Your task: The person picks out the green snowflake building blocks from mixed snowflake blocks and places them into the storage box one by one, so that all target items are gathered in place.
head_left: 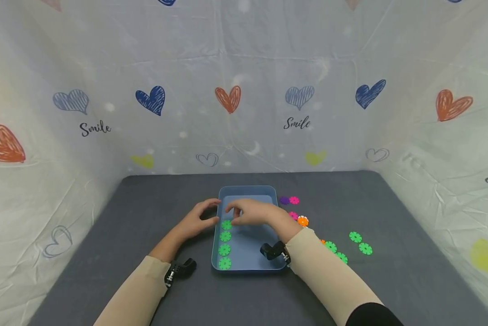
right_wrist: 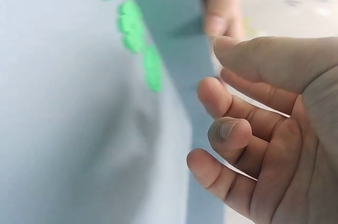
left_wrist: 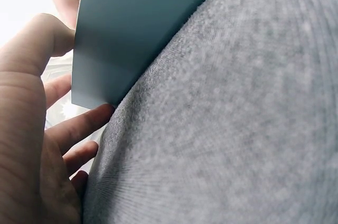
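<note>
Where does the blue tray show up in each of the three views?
Head: blue tray at table centre, between both hands, green discs along its left wall.
Left wrist: its outer wall fills the upper left, standing on the grey cloth, the left hand's fingers at its corner.
Right wrist: its floor fills the left half.
Shared landmark: the tray's left wall.

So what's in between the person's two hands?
The left wall of the blue tray. In the head view, the left hand touches it from outside, while the right hand hovers over the tray above the row of green discs.
</note>
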{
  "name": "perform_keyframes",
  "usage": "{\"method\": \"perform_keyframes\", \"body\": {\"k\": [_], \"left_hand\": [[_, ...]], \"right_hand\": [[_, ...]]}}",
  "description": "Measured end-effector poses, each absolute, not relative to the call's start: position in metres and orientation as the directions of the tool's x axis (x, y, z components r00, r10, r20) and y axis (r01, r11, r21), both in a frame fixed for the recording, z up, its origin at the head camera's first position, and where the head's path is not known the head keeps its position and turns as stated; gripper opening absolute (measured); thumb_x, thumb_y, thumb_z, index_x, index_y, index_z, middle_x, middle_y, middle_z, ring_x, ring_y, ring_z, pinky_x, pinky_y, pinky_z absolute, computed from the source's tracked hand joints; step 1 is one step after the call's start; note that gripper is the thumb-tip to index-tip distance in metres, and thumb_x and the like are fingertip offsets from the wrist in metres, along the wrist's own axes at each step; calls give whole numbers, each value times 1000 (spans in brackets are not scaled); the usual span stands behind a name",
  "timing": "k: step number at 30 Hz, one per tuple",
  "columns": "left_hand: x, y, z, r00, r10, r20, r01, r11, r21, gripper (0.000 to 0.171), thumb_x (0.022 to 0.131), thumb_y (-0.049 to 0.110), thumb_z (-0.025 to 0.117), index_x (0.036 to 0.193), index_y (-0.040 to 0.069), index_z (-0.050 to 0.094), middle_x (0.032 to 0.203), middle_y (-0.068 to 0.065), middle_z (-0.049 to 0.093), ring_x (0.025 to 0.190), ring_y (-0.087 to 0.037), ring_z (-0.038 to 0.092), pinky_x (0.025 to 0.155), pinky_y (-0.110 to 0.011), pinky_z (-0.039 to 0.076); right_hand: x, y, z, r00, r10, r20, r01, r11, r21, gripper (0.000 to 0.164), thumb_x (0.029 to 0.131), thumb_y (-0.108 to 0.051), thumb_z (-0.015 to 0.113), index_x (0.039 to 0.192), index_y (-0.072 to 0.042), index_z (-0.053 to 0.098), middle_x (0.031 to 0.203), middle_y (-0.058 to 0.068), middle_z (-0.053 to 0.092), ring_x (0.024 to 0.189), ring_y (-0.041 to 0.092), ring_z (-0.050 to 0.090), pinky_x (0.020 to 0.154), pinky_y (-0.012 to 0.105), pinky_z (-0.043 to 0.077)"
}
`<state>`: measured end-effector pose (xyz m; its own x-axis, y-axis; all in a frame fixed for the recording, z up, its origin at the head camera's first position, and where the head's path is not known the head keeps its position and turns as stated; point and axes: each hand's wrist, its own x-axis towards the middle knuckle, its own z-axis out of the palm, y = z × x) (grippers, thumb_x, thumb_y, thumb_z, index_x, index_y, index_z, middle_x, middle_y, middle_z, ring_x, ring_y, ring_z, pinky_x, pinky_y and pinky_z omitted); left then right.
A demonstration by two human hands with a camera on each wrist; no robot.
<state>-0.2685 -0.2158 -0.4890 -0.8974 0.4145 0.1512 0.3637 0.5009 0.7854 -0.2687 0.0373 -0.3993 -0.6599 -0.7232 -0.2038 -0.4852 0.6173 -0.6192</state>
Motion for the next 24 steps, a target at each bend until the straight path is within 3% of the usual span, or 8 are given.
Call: {"method": "perform_keyframes", "body": {"k": [15,19,24], "left_hand": [[-268,-215,-487,-915,385,121,326,530,783,57,96,28,73,148,18,52,149,-17,50,143,-39,37,113,-67,25],[-268,-215,-488,-907,399,136,345,519,782,57,96,27,73,148,15,52,150,-18,50,142,-39,39,113,-66,25],[-268,-215,-488,-914,387,120,327,530,782,57,96,27,73,149,17,52,150,-17,50,143,-38,38,114,-66,24]], "right_hand": [[-236,131,-372,-749,-655,-100,-436,601,-670,29,103,-23,64,132,-18,65,101,-3,62,72,17,59,68,34,51],[-230,155,-374,-756,-646,-105,-426,607,-671,28,103,-20,63,131,-14,66,97,-1,63,67,21,59,65,34,51],[-225,182,-388,-784,-605,-140,-405,669,-624,28,100,-12,66,127,-7,67,88,1,63,64,14,51,65,32,47]]}}
